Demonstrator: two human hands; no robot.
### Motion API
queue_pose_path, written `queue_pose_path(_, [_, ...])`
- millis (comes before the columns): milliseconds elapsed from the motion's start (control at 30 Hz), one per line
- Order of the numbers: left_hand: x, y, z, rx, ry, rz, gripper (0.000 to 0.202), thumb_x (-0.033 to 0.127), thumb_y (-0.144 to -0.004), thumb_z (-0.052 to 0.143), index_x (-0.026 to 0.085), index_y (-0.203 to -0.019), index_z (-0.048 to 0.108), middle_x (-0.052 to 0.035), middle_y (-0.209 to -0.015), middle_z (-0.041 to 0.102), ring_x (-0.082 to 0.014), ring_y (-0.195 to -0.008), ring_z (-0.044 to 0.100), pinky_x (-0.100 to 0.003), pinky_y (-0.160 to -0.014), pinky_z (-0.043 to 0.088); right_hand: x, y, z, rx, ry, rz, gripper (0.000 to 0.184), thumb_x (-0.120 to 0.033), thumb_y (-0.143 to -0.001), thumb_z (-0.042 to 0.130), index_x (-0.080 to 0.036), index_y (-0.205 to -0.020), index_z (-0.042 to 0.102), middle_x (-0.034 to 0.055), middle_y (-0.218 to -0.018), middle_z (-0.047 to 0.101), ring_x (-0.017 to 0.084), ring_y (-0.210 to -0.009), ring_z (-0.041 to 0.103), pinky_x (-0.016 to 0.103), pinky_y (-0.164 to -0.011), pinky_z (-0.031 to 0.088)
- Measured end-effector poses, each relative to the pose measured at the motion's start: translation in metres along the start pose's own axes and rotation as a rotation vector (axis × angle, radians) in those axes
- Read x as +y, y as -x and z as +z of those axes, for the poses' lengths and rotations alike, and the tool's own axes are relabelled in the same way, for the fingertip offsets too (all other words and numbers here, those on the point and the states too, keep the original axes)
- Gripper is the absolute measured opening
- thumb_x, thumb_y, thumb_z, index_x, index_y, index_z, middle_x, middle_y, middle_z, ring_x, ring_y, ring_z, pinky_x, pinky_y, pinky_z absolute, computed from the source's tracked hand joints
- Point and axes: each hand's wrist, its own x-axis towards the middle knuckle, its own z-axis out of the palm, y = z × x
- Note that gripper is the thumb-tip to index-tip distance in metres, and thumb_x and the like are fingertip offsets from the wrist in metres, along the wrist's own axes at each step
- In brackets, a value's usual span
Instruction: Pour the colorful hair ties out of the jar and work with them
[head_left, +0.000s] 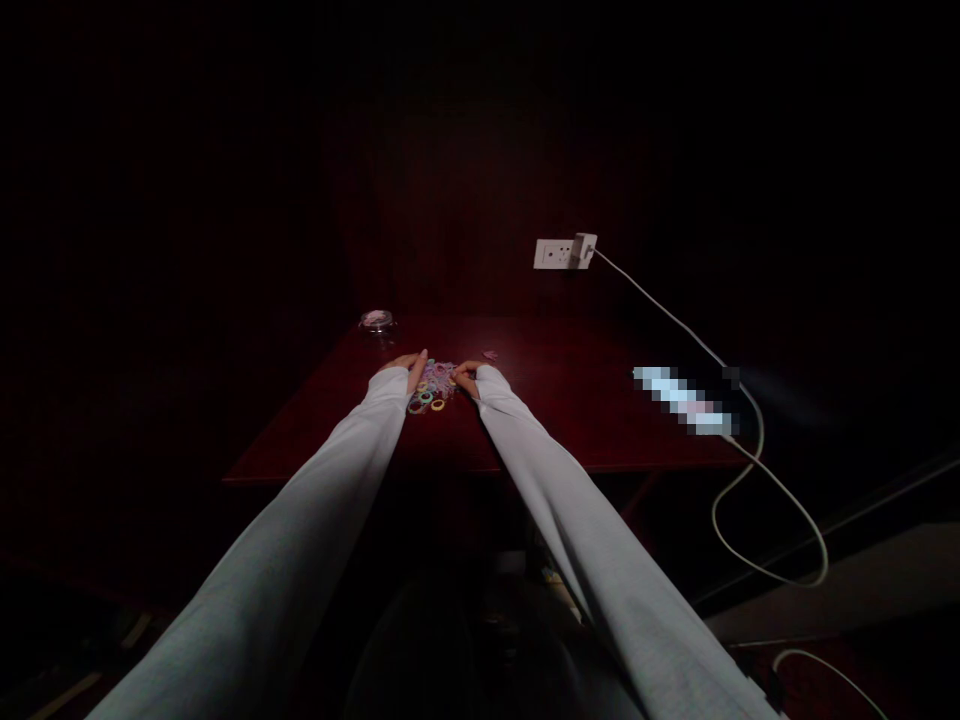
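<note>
Nearest to us, our two forearms run out from the lower corners, both nearly straight, the pale left sleeve and right sleeve slanting inward until the wrists lie close together. They cross the front edge of the dark red table.

Past that edge, a few yellow and teal rings lie loose at the near side of a pile of small coloured rings, which sits on the tabletop between our hands. Our left hand flanks the pile on its left, bent inward at the wrist, back of the hand up, the digits lying along the pile's edge. Our right hand mirrors it on the other side, fingers curled in against the rings. The hands are small and dim here, so we cannot tell whether either one grasps a ring.

Well to our right lies a bright, pixelated object, with a white cable looping beside it. Just beyond our right hand rests a small pink piece; farther off, at the left, stands a clear jar. Farthest, a charger sits in the wall socket.
</note>
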Motion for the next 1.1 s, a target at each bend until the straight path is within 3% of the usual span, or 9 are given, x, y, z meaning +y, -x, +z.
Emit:
queue_pose_path(100, [0.001,-0.001,-0.001,-0.025,-0.005,0.067,0.063,0.056,-0.108,0.026,0.027,-0.103,0.081,-0.0070,-0.117,0.083,-0.0252,-0.113,0.076,-0.034,-0.099,0.057,0.001,-0.003,0.003,0.024,0.013,0.023,0.026,-0.040,-0.095,0.061,-0.025,-0.096,0.082,-0.0028,-0.080,0.074,0.015,-0.080,0.065,0.022,-0.074,0.047])
queue_pose_path(200, [0.007,0.004,-0.004,0.043,-0.070,0.075,0.061,0.052,-0.108,0.026,0.026,-0.100,0.081,-0.0090,-0.115,0.083,-0.0263,-0.111,0.075,-0.036,-0.099,0.056,0.001,-0.006,0.005,0.017,0.016,0.044,0.026,-0.041,-0.095,0.062,-0.025,-0.093,0.083,-0.0026,-0.079,0.075,0.015,-0.078,0.065,0.023,-0.076,0.048])
queue_pose_path(333, [0.022,0.017,-0.015,0.134,-0.142,0.126,0.046,0.039,-0.108,0.035,0.025,-0.111,0.079,-0.0084,-0.126,0.080,-0.0279,-0.118,0.071,-0.042,-0.109,0.047,0.001,-0.006,0.005,-0.045,-0.010,0.015,0.018,-0.035,-0.088,0.073,-0.025,-0.098,0.084,-0.0037,-0.087,0.077,0.013,-0.077,0.065,0.022,-0.074,0.046])
queue_pose_path(433, [0.031,0.025,-0.027,0.141,-0.123,0.223,0.041,0.033,-0.107,0.038,0.028,-0.119,0.077,-0.0044,-0.135,0.077,-0.0263,-0.121,0.068,-0.043,-0.106,0.044,0.001,-0.005,0.004,-0.061,-0.017,-0.047,0.017,-0.031,-0.084,0.077,-0.025,-0.098,0.085,-0.0031,-0.092,0.078,0.013,-0.081,0.065,0.022,-0.074,0.045])
queue_pose_path(533, [0.037,0.029,-0.035,0.114,-0.122,0.319,0.038,0.030,-0.105,0.044,0.032,-0.126,0.075,-0.0026,-0.136,0.076,-0.0270,-0.123,0.063,-0.045,-0.104,0.041,0.003,-0.005,0.003,-0.055,-0.012,-0.130,0.017,-0.028,-0.084,0.078,-0.024,-0.099,0.085,-0.0021,-0.093,0.077,0.013,-0.085,0.065,0.022,-0.078,0.045])
queue_pose_path(733, [0.040,0.030,-0.031,-0.062,-0.158,0.421,0.027,0.031,-0.102,0.052,0.031,-0.114,0.076,-0.0030,-0.123,0.078,-0.0285,-0.116,0.059,-0.045,-0.101,0.039,0.008,-0.012,0.010,-0.007,-0.049,-0.143,0.012,-0.025,-0.084,0.079,-0.024,-0.094,0.086,-0.0020,-0.087,0.073,0.014,-0.081,0.061,0.025,-0.083,0.046])
queue_pose_path(933, [0.031,0.026,-0.025,-0.060,-0.147,0.396,0.024,0.031,-0.102,0.053,0.031,-0.113,0.075,-0.0023,-0.123,0.077,-0.0285,-0.116,0.059,-0.045,-0.102,0.039,0.007,-0.015,0.011,0.046,-0.078,-0.153,0.006,-0.022,-0.079,0.086,-0.024,-0.084,0.087,-0.0008,-0.077,0.066,0.016,-0.084,0.056,0.031,-0.094,0.043])
queue_pose_path(1100, [0.026,0.025,-0.022,-0.040,-0.146,0.402,0.019,0.026,-0.099,0.055,0.028,-0.107,0.072,-0.0027,-0.125,0.075,-0.0280,-0.114,0.060,-0.043,-0.100,0.040,0.010,-0.017,0.009,0.038,-0.095,-0.125,0.011,-0.036,-0.078,0.088,-0.026,-0.081,0.087,0.0002,-0.071,0.058,0.018,-0.083,0.051,0.031,-0.083,0.042])
